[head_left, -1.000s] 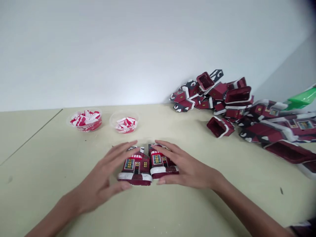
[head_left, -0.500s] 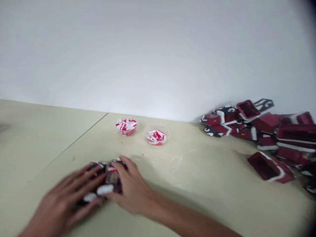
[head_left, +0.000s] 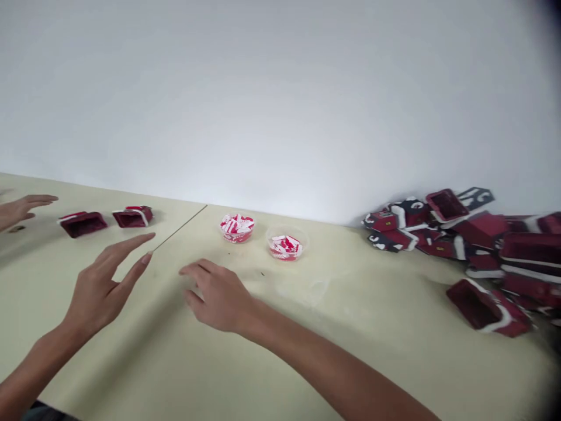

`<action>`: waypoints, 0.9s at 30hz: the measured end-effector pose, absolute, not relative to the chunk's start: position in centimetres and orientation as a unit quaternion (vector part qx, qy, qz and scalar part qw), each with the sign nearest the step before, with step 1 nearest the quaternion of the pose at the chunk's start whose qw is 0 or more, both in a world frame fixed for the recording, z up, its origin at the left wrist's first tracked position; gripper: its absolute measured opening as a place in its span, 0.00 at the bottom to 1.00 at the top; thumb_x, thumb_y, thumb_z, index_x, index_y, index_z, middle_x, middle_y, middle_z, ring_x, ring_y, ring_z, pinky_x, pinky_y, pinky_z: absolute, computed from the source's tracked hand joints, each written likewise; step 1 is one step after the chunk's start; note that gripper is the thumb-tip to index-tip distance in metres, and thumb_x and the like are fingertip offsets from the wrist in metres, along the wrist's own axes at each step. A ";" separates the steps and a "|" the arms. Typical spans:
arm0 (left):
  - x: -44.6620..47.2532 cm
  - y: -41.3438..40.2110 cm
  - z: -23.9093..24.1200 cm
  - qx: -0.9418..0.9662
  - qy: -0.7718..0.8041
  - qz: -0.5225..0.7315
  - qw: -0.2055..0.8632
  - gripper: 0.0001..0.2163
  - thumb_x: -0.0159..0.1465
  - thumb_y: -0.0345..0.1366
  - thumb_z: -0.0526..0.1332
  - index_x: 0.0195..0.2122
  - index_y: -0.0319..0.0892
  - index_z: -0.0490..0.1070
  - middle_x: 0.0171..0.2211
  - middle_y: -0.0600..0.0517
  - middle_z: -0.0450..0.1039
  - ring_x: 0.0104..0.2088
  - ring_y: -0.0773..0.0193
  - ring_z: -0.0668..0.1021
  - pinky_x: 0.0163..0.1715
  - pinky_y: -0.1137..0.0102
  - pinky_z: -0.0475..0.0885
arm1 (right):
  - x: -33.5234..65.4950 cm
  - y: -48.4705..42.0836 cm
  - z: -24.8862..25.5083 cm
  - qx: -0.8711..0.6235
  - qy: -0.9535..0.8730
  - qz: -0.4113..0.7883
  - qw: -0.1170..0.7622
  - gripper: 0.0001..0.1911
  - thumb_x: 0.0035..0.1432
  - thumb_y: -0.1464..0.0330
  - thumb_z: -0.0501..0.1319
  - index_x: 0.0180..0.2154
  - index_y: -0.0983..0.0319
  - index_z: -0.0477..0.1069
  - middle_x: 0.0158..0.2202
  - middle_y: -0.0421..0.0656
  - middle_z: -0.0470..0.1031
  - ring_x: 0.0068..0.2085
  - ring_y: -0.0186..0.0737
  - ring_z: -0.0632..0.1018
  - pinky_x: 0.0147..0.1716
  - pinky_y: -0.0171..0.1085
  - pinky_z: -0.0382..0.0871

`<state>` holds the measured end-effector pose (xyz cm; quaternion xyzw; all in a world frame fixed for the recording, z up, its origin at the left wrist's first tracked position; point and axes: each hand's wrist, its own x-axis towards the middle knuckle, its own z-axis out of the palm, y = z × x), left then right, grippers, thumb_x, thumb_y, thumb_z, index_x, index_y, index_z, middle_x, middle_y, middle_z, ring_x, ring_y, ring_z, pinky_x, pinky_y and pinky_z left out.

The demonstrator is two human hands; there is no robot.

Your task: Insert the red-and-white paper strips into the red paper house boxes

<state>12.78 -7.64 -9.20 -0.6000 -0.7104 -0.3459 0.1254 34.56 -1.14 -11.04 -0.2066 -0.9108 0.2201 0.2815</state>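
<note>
My left hand [head_left: 103, 285] hovers above the table with fingers stretched out, holding nothing. My right hand [head_left: 217, 292] rests low over the table, fingers spread and empty. Two small dark red house-shaped boxes [head_left: 83, 223] [head_left: 132, 216] lie on their sides at the far left, well beyond both hands. Another person's hand [head_left: 20, 209] reaches in at the left edge close to the left box.
Two clear plastic cups [head_left: 237, 227] [head_left: 286, 245] with red and white pieces stand mid-table near the wall. A pile of red house boxes [head_left: 464, 234] fills the right side, one open box [head_left: 484, 306] lying in front. A seam [head_left: 179, 228] divides the beige tabletops.
The two red houses my hands were pushing have slid off to the far left and lie there. Both hands have let go and opened. The view has turned left.
</note>
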 end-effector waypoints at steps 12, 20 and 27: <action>26.7 -0.1 -13.3 -0.746 -0.542 -0.387 0.006 0.21 0.66 0.56 0.57 0.57 0.56 0.70 0.49 0.54 0.79 0.44 0.57 0.82 0.24 0.73 0.77 | 73.0 -1.7 -13.1 -0.676 -0.686 -0.086 0.258 0.28 0.57 0.67 0.64 0.59 0.63 0.68 0.62 0.53 0.71 0.63 0.54 0.70 0.64 0.51 0.63; 34.4 -0.2 -18.4 -0.809 -0.458 -0.327 -0.172 0.18 0.69 0.53 0.54 0.49 0.48 0.73 0.41 0.53 0.81 0.42 0.60 0.81 0.41 0.70 0.76 | 84.1 0.5 -16.0 -0.794 -0.530 -0.094 0.281 0.28 0.57 0.56 0.65 0.51 0.71 0.75 0.45 0.60 0.80 0.48 0.59 0.80 0.50 0.52 0.73; 33.8 -1.2 -18.1 -0.725 -0.550 -0.379 -0.167 0.21 0.67 0.58 0.54 0.45 0.47 0.74 0.33 0.53 0.80 0.28 0.64 0.75 0.25 0.74 0.70 | 78.7 2.3 -20.4 -0.696 -0.604 -0.060 0.383 0.25 0.61 0.66 0.59 0.59 0.64 0.72 0.62 0.53 0.70 0.62 0.51 0.71 0.63 0.50 0.64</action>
